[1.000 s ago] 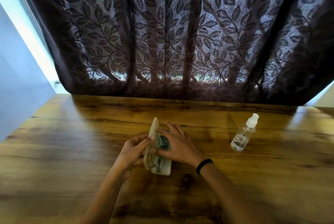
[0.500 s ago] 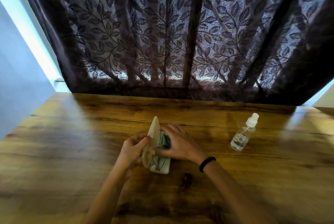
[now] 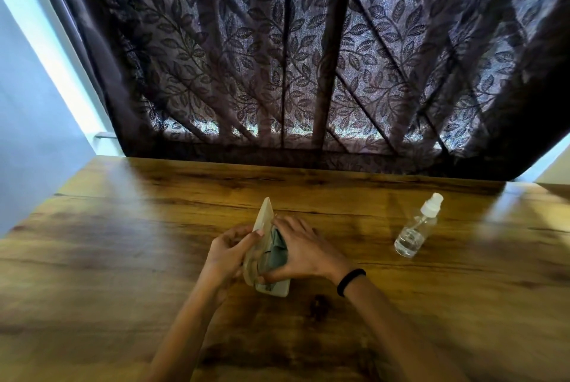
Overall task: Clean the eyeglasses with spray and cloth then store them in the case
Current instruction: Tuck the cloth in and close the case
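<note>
Open case (image 3: 273, 286) on table (image 3: 123, 258), long axis near–far, lid (image 3: 264, 218) upright at left, pinched by left hand (image 3: 226, 253). Beside it, right hand (image 3: 303, 253), fingers spread, presses cloth (image 3: 277, 250) down inside; eyeglasses probably beneath, unclear.

the right hand (image 3: 303, 253) has slid further over the cloth (image 3: 275, 255).

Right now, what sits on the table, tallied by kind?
case: 1
cloth: 1, in the case
glasses: 1, mostly hidden in the case
bottle: 1
Total: 4
</note>
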